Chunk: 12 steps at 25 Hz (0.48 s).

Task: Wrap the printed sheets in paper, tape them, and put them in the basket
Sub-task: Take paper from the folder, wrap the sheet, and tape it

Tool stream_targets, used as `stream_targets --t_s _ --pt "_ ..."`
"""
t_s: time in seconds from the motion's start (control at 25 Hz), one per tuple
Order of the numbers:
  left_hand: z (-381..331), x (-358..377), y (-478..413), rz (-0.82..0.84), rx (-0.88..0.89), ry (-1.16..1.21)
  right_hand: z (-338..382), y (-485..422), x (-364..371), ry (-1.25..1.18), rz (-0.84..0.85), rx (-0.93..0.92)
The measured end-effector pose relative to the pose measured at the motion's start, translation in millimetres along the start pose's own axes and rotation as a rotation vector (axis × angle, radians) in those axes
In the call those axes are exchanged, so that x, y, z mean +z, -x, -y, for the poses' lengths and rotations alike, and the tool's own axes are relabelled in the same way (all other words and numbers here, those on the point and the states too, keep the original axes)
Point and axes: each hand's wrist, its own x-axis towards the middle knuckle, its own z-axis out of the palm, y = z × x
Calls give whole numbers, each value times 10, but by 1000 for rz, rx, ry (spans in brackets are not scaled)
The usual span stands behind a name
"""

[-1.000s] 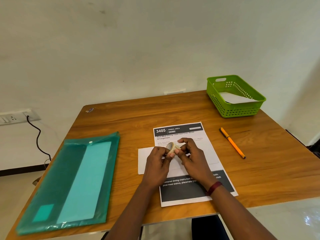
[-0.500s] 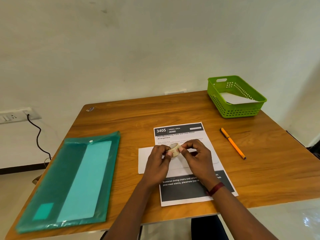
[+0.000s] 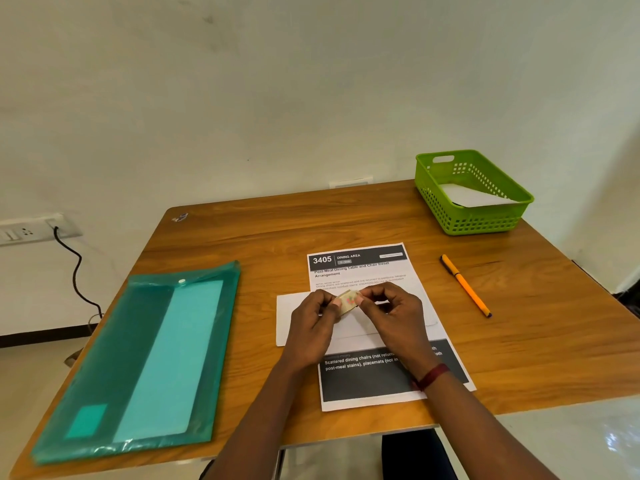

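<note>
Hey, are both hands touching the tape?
Touching. The head view shows the left hand and right hand each pinching the tape.

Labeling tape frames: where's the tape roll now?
Head view, centre: the tape roll is pinched between left hand and right hand, above the white paper.

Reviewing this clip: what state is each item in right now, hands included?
tape roll: off the table, pinched between both hands.
left hand: pinches the tape roll.
right hand: pinches the tape roll.
printed sheet: flat, face up, unwrapped.
white paper: flat across the printed sheet.
basket: upright, holds a white bundle.
folder: closed, lying flat.
pen: lying on the table, untouched.
</note>
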Motion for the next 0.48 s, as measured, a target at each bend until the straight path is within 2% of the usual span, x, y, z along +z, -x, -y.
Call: stream_targets --t_s 0.16,0.48 --pt "-22 -8 17 2 30 -33 -29 -14 1 -55 20 58" --pt "-2 0 13 -25 17 -37 25 -1 -3 63 5 -76"
